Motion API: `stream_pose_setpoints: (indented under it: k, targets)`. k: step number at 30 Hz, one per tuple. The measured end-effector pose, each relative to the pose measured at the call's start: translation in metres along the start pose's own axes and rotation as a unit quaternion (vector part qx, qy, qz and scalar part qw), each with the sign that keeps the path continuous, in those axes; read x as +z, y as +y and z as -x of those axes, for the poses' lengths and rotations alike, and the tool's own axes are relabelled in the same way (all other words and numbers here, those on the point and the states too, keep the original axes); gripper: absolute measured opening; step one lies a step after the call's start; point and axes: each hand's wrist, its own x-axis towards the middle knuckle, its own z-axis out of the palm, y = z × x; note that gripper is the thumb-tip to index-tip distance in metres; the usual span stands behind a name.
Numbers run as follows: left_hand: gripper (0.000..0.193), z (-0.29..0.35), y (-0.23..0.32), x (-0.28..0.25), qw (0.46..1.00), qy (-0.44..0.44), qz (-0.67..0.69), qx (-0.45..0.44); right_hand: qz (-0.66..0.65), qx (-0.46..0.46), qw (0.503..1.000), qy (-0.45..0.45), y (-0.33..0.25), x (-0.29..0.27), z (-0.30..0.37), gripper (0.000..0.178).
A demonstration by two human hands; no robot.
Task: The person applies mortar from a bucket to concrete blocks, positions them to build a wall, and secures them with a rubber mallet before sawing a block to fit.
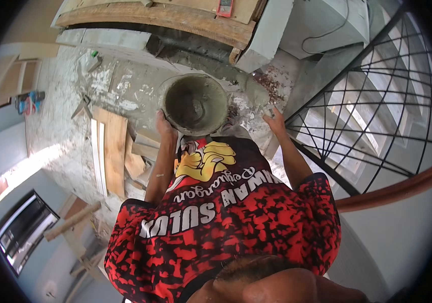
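A round bucket point(218, 115), coated in grey cement, stands tilted in front of my body with its mouth facing up. Some grey material sits at its inside bottom. My left hand point(165, 124) grips the bucket's left side near the rim, with its fingers partly hidden. To the right of the bucket, apart from it, my right hand point(275, 121) is closed. Just beyond its fingers lies a flat, cement-smeared blade that looks like a trowel point(257, 93). Its handle is hidden in the hand.
Wooden boards point(110, 146) lie on the cement-splattered floor point(64, 121) at left. A plank-sided wooden structure point(175, 22) is ahead, with a red device point(224, 7) on top. Black metal railing point(362, 101) borders the stairs at right. Rubble point(274, 86) lies beyond my right hand.
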Motion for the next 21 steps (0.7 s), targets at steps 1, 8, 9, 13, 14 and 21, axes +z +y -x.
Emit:
stream_pose_setpoints:
  k: [1,8,9,13,14,21]
  targets:
    - [0.027,0.008,0.006,-0.005,1.000,0.001,0.003,0.012,-0.003,0.004,1.000,0.002,0.005,0.008,-0.007,0.048]
    - [0.025,0.013,-0.051,0.024,0.997,-0.006,0.063,0.051,-0.089,0.082,0.991,-0.052,-0.008,-0.064,-0.086,0.046]
    - [0.026,0.013,-0.054,0.027,0.996,-0.001,0.067,0.050,-0.081,0.106,0.989,-0.057,-0.015,-0.074,-0.085,0.050]
    - [0.028,0.022,-0.049,0.048,0.996,0.003,0.085,0.039,-0.058,0.152,0.982,-0.100,-0.075,-0.115,-0.081,0.066]
    - [0.028,0.023,-0.046,0.056,0.996,-0.004,0.088,0.034,-0.055,0.152,0.980,-0.114,-0.087,-0.122,-0.082,0.069]
    - [0.030,0.010,-0.046,0.080,0.996,0.013,0.076,0.031,-0.005,0.107,0.989,-0.105,-0.128,-0.160,-0.051,0.058]
